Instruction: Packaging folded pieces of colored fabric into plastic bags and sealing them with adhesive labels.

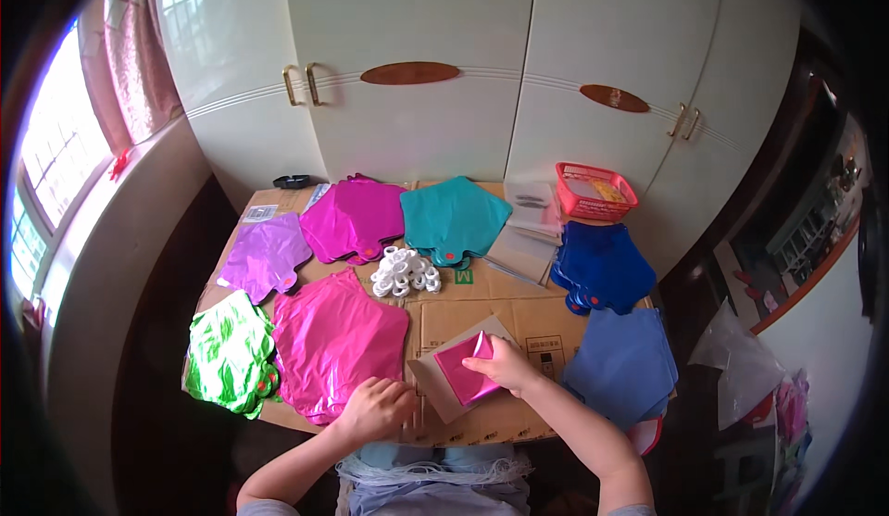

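My right hand (505,365) grips a folded pink foil balloon (460,382), thumb on top, with a small white piece at its upper corner. Under the folded balloon lies a beige cardboard sheet (447,406), tilted on the table. To the left, my left hand (378,409) is beside the lower edge of a large stack of flat pink foil balloons (338,340). Its fingers are curled in, and whatever they may hold is hidden. Beyond the hands sits a pile of small white rings (405,271).
Flat foil balloons ring the cardboard-covered table (463,310): green (230,345), lilac (266,255), magenta (354,218), teal (454,218), dark blue (604,266), light blue (625,365). A red basket (595,206) stands at the far right, before white cabinets (407,16).
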Available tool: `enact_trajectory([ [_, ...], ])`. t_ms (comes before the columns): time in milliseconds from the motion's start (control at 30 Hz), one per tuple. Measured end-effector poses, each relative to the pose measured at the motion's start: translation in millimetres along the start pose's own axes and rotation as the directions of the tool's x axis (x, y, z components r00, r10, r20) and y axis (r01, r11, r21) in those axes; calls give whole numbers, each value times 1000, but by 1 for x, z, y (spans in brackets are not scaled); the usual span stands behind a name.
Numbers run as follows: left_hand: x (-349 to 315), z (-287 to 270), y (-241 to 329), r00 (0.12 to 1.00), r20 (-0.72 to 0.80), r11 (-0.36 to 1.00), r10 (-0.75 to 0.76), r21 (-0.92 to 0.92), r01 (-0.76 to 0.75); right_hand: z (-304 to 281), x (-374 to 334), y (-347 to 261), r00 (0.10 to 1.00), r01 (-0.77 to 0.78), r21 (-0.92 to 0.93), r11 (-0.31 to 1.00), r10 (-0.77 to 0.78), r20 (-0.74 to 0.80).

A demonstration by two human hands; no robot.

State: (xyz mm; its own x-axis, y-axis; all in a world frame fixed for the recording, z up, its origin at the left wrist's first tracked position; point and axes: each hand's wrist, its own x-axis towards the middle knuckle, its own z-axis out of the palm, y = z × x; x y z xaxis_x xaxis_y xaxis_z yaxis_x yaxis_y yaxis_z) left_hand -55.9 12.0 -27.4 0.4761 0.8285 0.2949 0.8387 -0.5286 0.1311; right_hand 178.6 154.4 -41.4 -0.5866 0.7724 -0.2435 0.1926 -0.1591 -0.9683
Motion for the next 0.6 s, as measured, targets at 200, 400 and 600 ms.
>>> enact_trajectory([
  [200, 2, 7, 19, 997, -66, 999, -30, -29, 28, 14, 13, 19, 989, 104, -333, 937, -132, -60],
  [400, 4, 10, 22, 1000, -2, 1000, 1, -2, -1, 23, 17, 36, 966, 222, -352, 909, -254, -47],
  [600, 8, 10, 20, 999, 34, 1000, 27, -9, -27, 25, 8, 11, 992, 88, -524, 847, -121, -29],
])
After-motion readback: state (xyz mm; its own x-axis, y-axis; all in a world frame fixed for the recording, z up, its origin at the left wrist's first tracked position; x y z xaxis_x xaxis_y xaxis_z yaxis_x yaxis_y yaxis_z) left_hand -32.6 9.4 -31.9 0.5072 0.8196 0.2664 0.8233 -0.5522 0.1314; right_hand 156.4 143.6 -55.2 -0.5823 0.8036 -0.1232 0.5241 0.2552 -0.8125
